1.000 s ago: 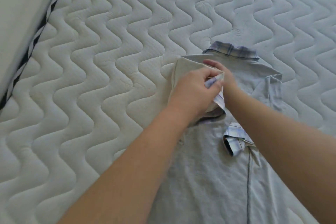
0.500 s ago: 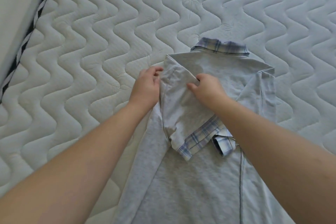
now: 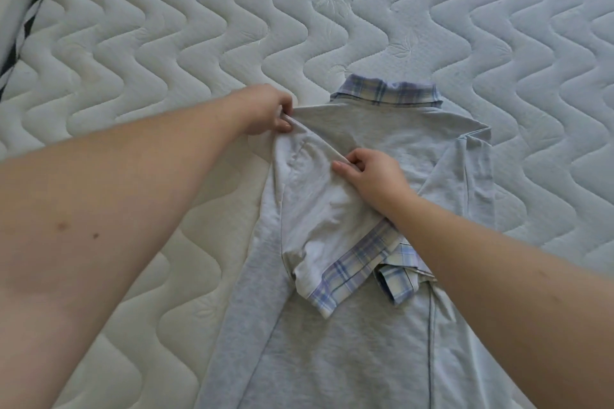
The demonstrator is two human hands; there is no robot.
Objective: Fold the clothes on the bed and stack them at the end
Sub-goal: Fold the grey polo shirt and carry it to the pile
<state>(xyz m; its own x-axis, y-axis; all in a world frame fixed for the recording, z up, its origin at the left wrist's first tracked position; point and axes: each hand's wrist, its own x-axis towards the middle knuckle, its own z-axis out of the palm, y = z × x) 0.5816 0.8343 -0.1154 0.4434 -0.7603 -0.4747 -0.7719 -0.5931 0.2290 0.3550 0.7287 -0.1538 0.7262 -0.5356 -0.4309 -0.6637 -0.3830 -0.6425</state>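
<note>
Quilted mattress | grey shirt flat | left grip, right grip pinching sleeve fold

Single head view, wide-angle. Looks forward and steeply down from above, close over the shirt on the mattress; both forearms enter from the bottom corners.

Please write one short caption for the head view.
Both hands, left hand and right hand, pinch a grey shirt on a quilted mattress.
</note>
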